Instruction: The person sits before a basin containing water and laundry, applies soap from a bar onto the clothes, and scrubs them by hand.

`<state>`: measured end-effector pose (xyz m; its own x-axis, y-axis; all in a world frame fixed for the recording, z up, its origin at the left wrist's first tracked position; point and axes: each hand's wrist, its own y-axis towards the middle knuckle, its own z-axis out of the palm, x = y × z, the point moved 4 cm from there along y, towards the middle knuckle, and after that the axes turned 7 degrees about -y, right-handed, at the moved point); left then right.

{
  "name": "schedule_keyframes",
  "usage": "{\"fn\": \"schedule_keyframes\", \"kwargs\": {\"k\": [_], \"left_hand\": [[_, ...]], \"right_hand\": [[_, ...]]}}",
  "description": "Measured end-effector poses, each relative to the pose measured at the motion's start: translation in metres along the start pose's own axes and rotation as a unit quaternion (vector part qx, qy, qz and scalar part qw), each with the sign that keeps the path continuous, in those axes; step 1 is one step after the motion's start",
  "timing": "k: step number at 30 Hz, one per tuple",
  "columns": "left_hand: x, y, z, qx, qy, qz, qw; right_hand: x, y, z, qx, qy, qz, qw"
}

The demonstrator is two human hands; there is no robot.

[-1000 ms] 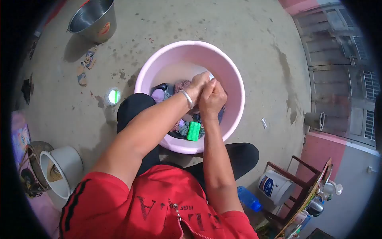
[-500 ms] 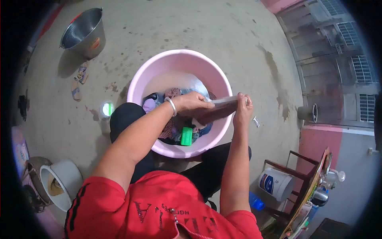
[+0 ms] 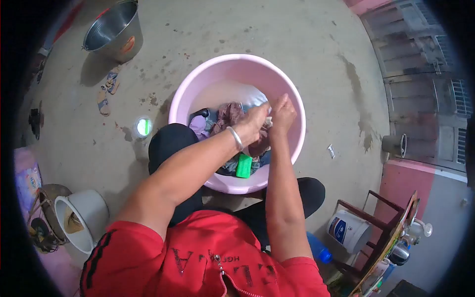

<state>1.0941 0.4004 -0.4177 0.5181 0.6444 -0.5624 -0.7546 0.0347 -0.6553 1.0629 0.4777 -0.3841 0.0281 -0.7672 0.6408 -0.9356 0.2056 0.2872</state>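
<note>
Over a pink tub [image 3: 190,86] of cloudy water and wet clothes, both my hands grip one brown garment [image 3: 259,145]. My left hand [image 3: 253,123], with a bangle at the wrist, is closed on a bunched part of it. Close beside it, my right hand [image 3: 283,115] is a fist around the garment's pale edge. The lower part of the cloth hangs among the laundry. Below the hands lies a green bar [image 3: 244,166], apparently soap, on dark cloth. A lilac cloth [image 3: 199,126] rests at the tub's left side.
A metal bucket [image 3: 121,44] and sandals [image 3: 108,90] are at the upper left. A small round container [image 3: 143,127] stands left of the tub. A pale bucket [image 3: 91,210] is at the lower left. At the lower right, a white pail [image 3: 349,230] stands by a wooden rack [image 3: 368,210].
My hands have come together, with the right moving left and inward over the tub. The garment, earlier stretched between them, is now bunched and lower. The view has shifted slightly.
</note>
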Motion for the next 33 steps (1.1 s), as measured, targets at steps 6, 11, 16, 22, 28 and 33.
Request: {"fn": "schedule_keyframes", "kwargs": {"k": [6,11,16,22,28,33], "left_hand": [[-0.008,0.022,-0.004,0.102,-0.077,-0.039,0.991],[-0.038,0.01,-0.004,0.101,0.005,-0.054,0.993],[-0.026,-0.013,0.016,0.329,0.082,-0.072,0.938],[-0.04,-0.029,-0.007,0.275,0.441,0.072,0.852],[-0.031,0.013,-0.021,0.067,0.07,0.148,0.984],[0.015,0.054,-0.035,0.196,0.034,0.03,0.98]], "right_hand": [[0.045,-0.019,-0.021,0.002,0.035,-0.076,0.996],[-0.003,-0.005,-0.042,0.289,-0.017,-0.028,0.957],[0.014,-0.007,-0.099,0.304,0.157,0.03,0.939],[-0.054,0.009,-0.131,0.129,0.306,0.131,0.934],[-0.022,-0.019,-0.063,0.068,0.153,-0.01,0.986],[0.064,-0.04,-0.032,0.091,-0.071,-0.194,0.974]]}}
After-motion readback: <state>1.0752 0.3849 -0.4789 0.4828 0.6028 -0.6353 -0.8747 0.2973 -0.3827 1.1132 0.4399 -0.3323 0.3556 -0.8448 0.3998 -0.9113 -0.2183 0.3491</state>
